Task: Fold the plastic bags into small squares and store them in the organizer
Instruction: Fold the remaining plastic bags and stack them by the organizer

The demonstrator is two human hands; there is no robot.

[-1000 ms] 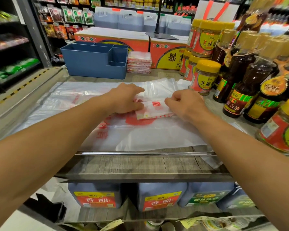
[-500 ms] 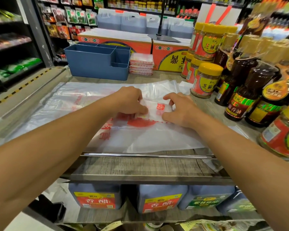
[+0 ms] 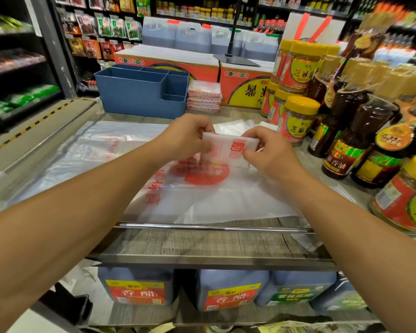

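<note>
Both the left hand [image 3: 186, 138] and right hand [image 3: 269, 152] pinched one folded bag [image 3: 231, 150]; a stack [image 3: 204, 97] waited beside the empty-looking organizer [image 3: 139, 92], flat bags [image 3: 120, 150] remained unfolded.

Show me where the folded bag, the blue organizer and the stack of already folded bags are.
folded bag [image 3: 235, 150], head view, on its red-printed face between the hands.
blue organizer [image 3: 135, 97], head view, on its front wall.
stack of folded bags [image 3: 204, 97], head view, on its front edge.
</note>
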